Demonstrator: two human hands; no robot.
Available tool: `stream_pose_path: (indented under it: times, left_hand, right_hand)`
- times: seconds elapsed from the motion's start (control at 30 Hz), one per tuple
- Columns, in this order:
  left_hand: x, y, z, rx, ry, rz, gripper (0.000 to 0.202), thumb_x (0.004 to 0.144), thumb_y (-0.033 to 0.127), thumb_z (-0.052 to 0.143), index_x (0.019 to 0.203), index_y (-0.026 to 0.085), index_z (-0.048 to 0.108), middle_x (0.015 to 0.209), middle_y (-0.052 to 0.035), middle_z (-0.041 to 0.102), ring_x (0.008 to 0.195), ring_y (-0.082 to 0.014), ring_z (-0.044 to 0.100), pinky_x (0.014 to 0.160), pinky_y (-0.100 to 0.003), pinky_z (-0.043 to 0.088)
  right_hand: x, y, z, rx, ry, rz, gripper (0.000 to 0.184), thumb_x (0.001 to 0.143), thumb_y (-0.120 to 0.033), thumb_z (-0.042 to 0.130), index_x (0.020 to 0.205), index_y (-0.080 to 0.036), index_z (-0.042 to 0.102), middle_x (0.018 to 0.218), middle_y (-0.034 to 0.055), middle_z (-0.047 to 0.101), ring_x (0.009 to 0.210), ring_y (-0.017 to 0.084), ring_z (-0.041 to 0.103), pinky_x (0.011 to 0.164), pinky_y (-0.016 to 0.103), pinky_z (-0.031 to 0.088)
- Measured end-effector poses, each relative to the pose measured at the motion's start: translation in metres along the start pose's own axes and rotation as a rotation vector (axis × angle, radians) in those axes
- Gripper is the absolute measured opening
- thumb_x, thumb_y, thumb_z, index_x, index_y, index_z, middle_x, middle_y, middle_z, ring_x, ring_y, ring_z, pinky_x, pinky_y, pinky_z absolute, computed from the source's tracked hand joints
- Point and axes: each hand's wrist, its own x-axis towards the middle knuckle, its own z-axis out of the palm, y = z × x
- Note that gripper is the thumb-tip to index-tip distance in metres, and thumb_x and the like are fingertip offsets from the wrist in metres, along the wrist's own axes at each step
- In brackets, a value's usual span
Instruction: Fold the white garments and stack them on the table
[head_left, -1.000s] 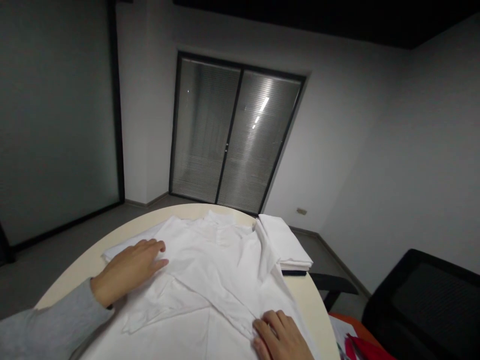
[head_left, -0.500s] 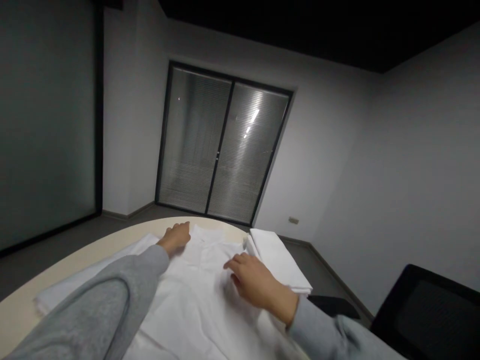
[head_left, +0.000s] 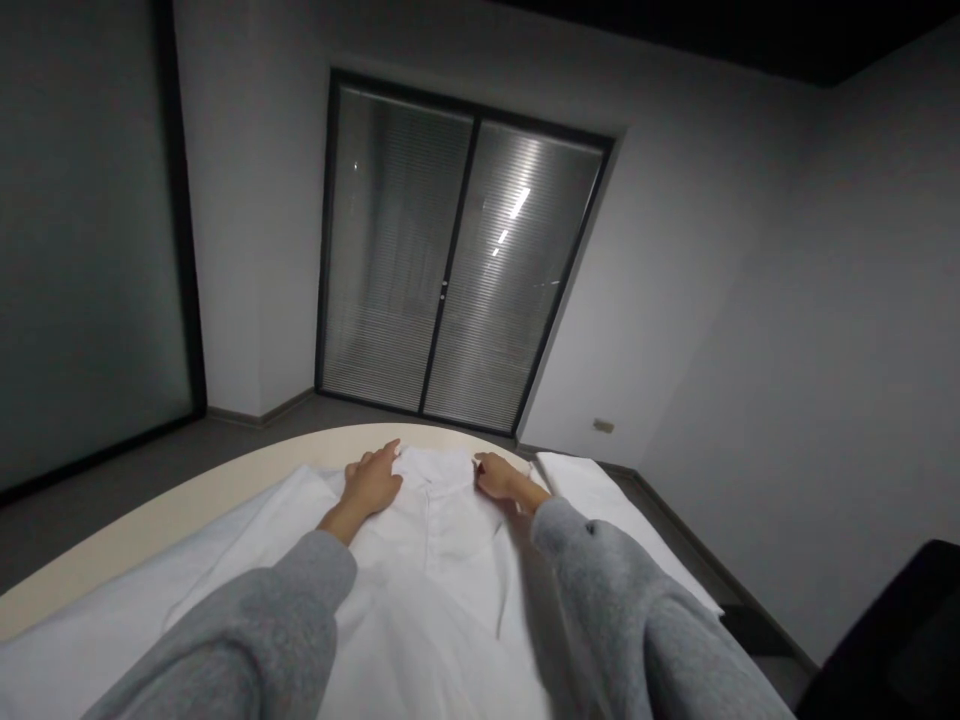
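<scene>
A white shirt [head_left: 442, 540] lies spread on a round cream table [head_left: 150, 530], collar at the far edge. My left hand [head_left: 371, 480] rests flat on the shirt just left of the collar, fingers stretched toward it. My right hand [head_left: 499, 477] lies on the shirt at the collar's right side, fingers extended. Both arms wear grey sleeves and reach far across the table. Neither hand holds anything.
A folded stack of white cloth [head_left: 600, 490] sits on the table to the right of the shirt. A black chair [head_left: 892, 640] stands at the lower right. A dark-framed glass door with blinds [head_left: 457, 260] is behind the table.
Both hands have moved forward to the collar end of the shirt. The right hand went from the shirt's middle to beside the collar, and the view tilted down.
</scene>
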Motion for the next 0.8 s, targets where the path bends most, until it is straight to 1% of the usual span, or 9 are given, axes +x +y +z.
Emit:
stream_pose_path:
  times: [0.13, 0.2, 0.3, 0.37, 0.43, 0.5, 0.57, 0.7, 0.8]
  left_hand:
    - [0.002, 0.003, -0.002, -0.060, 0.044, -0.032, 0.084, 0.076, 0.009, 0.056, 0.156, 0.029, 0.041, 0.129, -0.0041, 0.073, 0.124, -0.0236, 0.062, 0.103, -0.042, 0.038]
    - [0.001, 0.004, -0.004, -0.071, 0.062, -0.029, 0.076, 0.077, 0.008, 0.056, 0.149, 0.030, 0.050, 0.121, -0.0024, 0.075, 0.118, -0.0228, 0.064, 0.098, -0.040, 0.039]
    - [-0.003, 0.008, -0.008, -0.059, 0.075, -0.001, 0.046, 0.079, 0.008, 0.055, 0.116, 0.030, 0.073, 0.113, -0.0013, 0.076, 0.117, -0.0246, 0.064, 0.093, -0.040, 0.040]
    - [-0.006, 0.010, -0.010, -0.047, 0.079, 0.015, 0.035, 0.082, 0.007, 0.053, 0.096, 0.028, 0.077, 0.112, -0.0005, 0.076, 0.119, -0.0249, 0.062, 0.095, -0.040, 0.039]
    - [-0.007, 0.011, -0.012, -0.038, 0.072, 0.018, 0.032, 0.087, 0.008, 0.052, 0.087, 0.027, 0.077, 0.111, -0.0001, 0.076, 0.118, -0.0236, 0.062, 0.100, -0.041, 0.039]
    - [-0.007, 0.011, -0.013, -0.026, 0.051, 0.017, 0.022, 0.093, 0.016, 0.057, 0.087, 0.023, 0.076, 0.109, -0.0017, 0.076, 0.114, -0.0233, 0.064, 0.104, -0.043, 0.040]
    - [-0.007, 0.012, -0.014, -0.003, 0.035, 0.014, 0.016, 0.094, 0.027, 0.063, 0.087, 0.021, 0.075, 0.106, -0.0042, 0.076, 0.110, -0.0249, 0.065, 0.103, -0.044, 0.043]
    - [-0.012, 0.018, -0.016, 0.061, 0.065, 0.011, 0.024, 0.095, 0.033, 0.056, 0.085, 0.024, 0.076, 0.112, -0.0095, 0.074, 0.114, -0.0316, 0.062, 0.099, -0.050, 0.042]
    - [-0.021, 0.023, -0.015, 0.100, 0.068, 0.073, 0.026, 0.094, 0.040, 0.057, 0.107, 0.026, 0.074, 0.129, -0.0101, 0.070, 0.124, -0.0327, 0.056, 0.105, -0.053, 0.036]
  right_hand:
    - [-0.001, 0.013, 0.017, 0.116, 0.026, -0.010, 0.032, 0.100, -0.038, 0.068, 0.125, -0.018, 0.066, 0.126, 0.0080, 0.067, 0.105, 0.023, 0.069, 0.088, 0.042, 0.060]
    - [-0.001, 0.016, 0.022, 0.140, 0.044, -0.029, 0.033, 0.100, -0.038, 0.069, 0.125, -0.017, 0.066, 0.126, 0.0077, 0.067, 0.104, 0.023, 0.069, 0.087, 0.041, 0.061]
    - [-0.002, 0.016, 0.027, 0.134, 0.061, -0.054, 0.034, 0.100, -0.039, 0.068, 0.126, -0.017, 0.065, 0.126, 0.0078, 0.067, 0.104, 0.024, 0.069, 0.087, 0.042, 0.061]
    - [-0.003, 0.015, 0.028, 0.108, 0.055, -0.071, 0.033, 0.100, -0.039, 0.068, 0.125, -0.017, 0.065, 0.126, 0.0078, 0.067, 0.105, 0.024, 0.069, 0.088, 0.043, 0.060]
    - [-0.005, 0.015, 0.026, 0.066, 0.036, -0.088, 0.032, 0.101, -0.039, 0.067, 0.125, -0.018, 0.066, 0.126, 0.0081, 0.067, 0.106, 0.024, 0.068, 0.090, 0.044, 0.060]
    - [-0.007, 0.014, 0.020, 0.013, 0.011, -0.109, 0.030, 0.101, -0.039, 0.067, 0.123, -0.017, 0.066, 0.125, 0.0081, 0.068, 0.107, 0.024, 0.068, 0.092, 0.045, 0.059]
    - [-0.007, 0.011, 0.010, -0.048, -0.018, -0.134, 0.028, 0.101, -0.037, 0.067, 0.120, -0.018, 0.067, 0.123, 0.0078, 0.068, 0.108, 0.023, 0.068, 0.094, 0.045, 0.058]
    - [-0.006, -0.002, -0.013, -0.167, -0.027, -0.157, 0.028, 0.100, -0.038, 0.069, 0.120, -0.018, 0.068, 0.125, 0.0082, 0.068, 0.112, 0.025, 0.067, 0.099, 0.049, 0.056]
    - [-0.008, -0.019, -0.022, -0.202, 0.043, -0.165, 0.033, 0.101, -0.041, 0.067, 0.125, -0.018, 0.066, 0.134, 0.0105, 0.064, 0.123, 0.029, 0.062, 0.107, 0.055, 0.049]
